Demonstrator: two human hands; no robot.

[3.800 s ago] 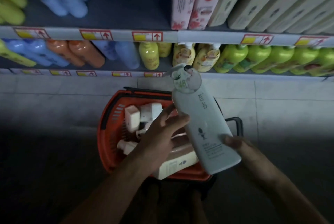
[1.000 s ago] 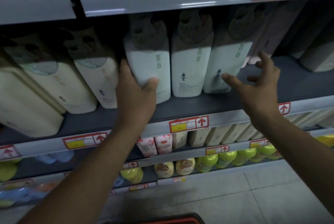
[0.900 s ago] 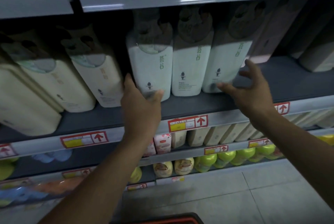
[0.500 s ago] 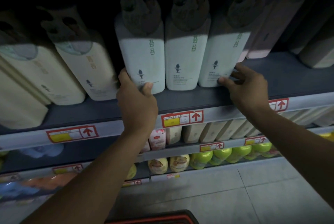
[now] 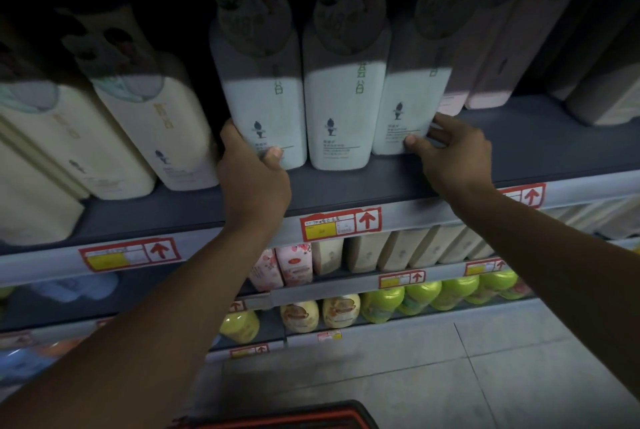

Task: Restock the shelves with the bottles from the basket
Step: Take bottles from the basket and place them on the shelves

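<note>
Squaring up the white bottles on the shelf [image 5: 346, 186].
Left hand [image 5: 254, 175] grips the left bottle [image 5: 263, 96], right hand [image 5: 450, 155] pinches the right bottle [image 5: 412, 99]; next, the basket [image 5: 294, 420].

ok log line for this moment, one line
stage: aligning bottles on shelf | left hand: grips left white bottle | right hand: grips right white bottle | basket: at bottom edge

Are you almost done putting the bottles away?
Three white bottles stand on the shelf. The left hand grips the left bottle; the right hand holds the right bottle, straightening them. Only the basket rim shows, so I can't tell what's left.
</note>
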